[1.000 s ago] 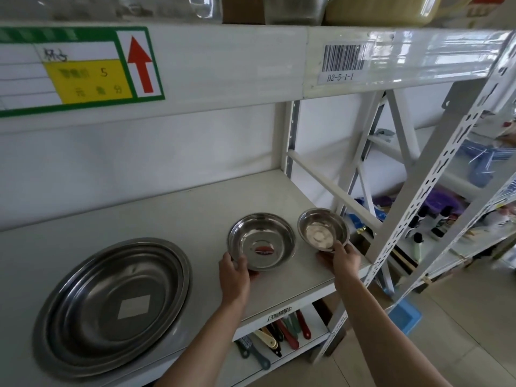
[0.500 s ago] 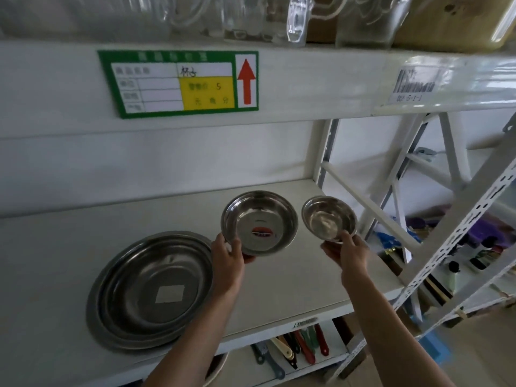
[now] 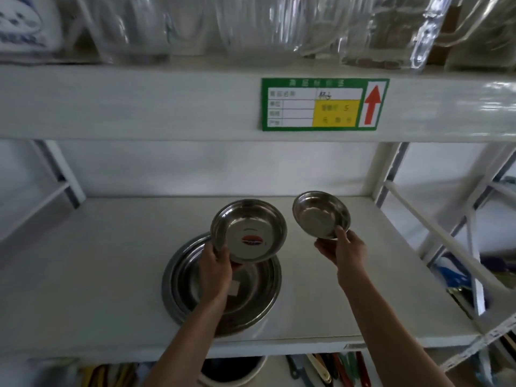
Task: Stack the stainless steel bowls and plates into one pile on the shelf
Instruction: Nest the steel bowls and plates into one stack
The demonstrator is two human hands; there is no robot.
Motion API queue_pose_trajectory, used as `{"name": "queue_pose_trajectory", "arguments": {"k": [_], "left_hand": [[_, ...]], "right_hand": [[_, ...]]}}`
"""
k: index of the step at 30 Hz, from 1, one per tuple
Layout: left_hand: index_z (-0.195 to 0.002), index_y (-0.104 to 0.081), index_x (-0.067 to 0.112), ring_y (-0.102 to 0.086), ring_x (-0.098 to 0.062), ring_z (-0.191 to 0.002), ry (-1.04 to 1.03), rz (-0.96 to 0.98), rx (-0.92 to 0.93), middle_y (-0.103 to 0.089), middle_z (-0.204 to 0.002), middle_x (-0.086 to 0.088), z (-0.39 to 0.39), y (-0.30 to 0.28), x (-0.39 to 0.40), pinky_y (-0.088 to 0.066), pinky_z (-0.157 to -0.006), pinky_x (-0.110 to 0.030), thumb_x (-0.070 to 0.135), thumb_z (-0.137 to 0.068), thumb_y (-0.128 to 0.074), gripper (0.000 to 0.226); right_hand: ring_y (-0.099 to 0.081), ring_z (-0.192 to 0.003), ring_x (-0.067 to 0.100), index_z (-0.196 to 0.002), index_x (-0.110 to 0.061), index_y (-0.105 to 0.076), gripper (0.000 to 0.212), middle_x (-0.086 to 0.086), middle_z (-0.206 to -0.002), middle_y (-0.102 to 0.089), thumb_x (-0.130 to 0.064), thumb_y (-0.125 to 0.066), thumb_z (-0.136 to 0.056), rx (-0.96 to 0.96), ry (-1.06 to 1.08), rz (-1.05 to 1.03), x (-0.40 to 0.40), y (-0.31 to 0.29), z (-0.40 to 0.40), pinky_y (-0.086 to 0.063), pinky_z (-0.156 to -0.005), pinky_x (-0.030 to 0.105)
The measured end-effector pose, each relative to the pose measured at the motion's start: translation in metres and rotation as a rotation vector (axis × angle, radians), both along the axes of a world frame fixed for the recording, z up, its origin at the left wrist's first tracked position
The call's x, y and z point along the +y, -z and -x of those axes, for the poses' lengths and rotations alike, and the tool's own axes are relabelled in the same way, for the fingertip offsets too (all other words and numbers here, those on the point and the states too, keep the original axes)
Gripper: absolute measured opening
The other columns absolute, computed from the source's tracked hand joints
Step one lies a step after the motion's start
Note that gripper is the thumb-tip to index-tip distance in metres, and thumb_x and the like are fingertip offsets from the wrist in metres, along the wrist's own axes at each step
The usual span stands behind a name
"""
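Left hand (image 3: 216, 268): gripping the medium bowl (image 3: 249, 231) by its near-left rim, thumb over the lip, holding it in the air above the far part of the large plates (image 3: 252, 297).
Right hand (image 3: 344, 251): pinching the small bowl (image 3: 321, 214) at its near rim, thumb inside, fingers underneath, holding it off the shelf (image 3: 97, 275) to the right of the medium bowl.
Large plates: lying flat on the shelf, nested as the base of the pile, partly hidden by the left forearm; number of pieces not clear.
Medium bowl facing: tilting its mouth toward the camera, red sticker showing on the inside floor; round, so no long axis worth naming.
Small bowl facing: also tilting mouth toward the camera, leaning a little left.
Risk, slipping: holding each bowl by one rim point only, probably letting smooth steel swing or drop.
Risk, tilted landing: setting the medium bowl down without levelling, likely seating it crooked or sliding it off centre.
Risk, order: nesting the small bowl first, likely blocking the medium one.
Risk, clashing: bringing both bowls in together, possibly knocking rims.
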State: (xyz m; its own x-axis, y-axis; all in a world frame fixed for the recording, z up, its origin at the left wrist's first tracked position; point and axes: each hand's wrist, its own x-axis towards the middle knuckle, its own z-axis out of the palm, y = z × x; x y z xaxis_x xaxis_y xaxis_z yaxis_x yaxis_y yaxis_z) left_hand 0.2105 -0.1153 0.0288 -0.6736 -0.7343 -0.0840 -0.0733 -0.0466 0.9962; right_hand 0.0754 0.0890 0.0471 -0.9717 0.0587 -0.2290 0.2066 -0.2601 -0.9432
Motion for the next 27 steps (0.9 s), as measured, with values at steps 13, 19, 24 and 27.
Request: {"name": "queue_pose_trajectory", "arguments": {"k": [13, 19, 24, 27], "left_hand": [[-0.072, -0.067, 0.015, -0.073, -0.029, -0.058, -0.054, 0.169, -0.125, -0.073, -0.061, -0.002, -0.05, 0.0, -0.05, -0.059, -0.055, -0.055, 0.029, -0.073, -0.063, 0.014], [-0.069, -0.05, 0.027, -0.071, -0.034, -0.063, -0.057, 0.173, -0.226, -0.064, -0.055, 0.007, -0.062, -0.011, -0.043, -0.061, -0.062, -0.043, 0.003, -0.084, -0.057, 0.03], [-0.065, -0.054, 0.02, -0.07, -0.023, -0.051, -0.026, 0.277, -0.338, -0.069, -0.065, -0.006, -0.059, 0.007, -0.051, -0.06, -0.051, -0.037, 0.005, -0.085, -0.055, 0.025], [-0.058, -0.056, 0.009, -0.069, -0.022, -0.05, 0.016, 0.33, -0.414, -0.065, -0.054, -0.008, -0.045, 0.048, -0.073, -0.059, -0.046, -0.043, 0.014, -0.073, -0.056, 0.016]], "right_hand": [[-0.072, -0.065, 0.031, -0.095, -0.008, -0.067, 0.016, 0.023, -0.076, -0.073, -0.02, -0.056, -0.096, 0.042, -0.26, -0.083, -0.085, -0.005, -0.03, -0.061, -0.066, 0.038], [-0.071, -0.058, 0.026, -0.084, -0.009, -0.066, 0.016, 0.017, -0.07, -0.071, -0.017, -0.058, -0.096, 0.035, -0.365, -0.113, -0.108, -0.001, -0.042, -0.059, -0.052, 0.031], [-0.072, -0.077, 0.04, -0.093, -0.003, -0.068, 0.022, 0.03, -0.093, -0.071, -0.021, -0.056, -0.097, 0.01, -0.468, -0.213, -0.117, 0.011, -0.043, -0.061, -0.058, 0.039], [-0.072, -0.079, 0.041, -0.094, 0.0, -0.068, 0.026, 0.029, -0.096, -0.07, -0.022, -0.055, -0.098, -0.032, -0.524, -0.261, -0.119, 0.015, -0.046, -0.06, -0.05, 0.034]]}}
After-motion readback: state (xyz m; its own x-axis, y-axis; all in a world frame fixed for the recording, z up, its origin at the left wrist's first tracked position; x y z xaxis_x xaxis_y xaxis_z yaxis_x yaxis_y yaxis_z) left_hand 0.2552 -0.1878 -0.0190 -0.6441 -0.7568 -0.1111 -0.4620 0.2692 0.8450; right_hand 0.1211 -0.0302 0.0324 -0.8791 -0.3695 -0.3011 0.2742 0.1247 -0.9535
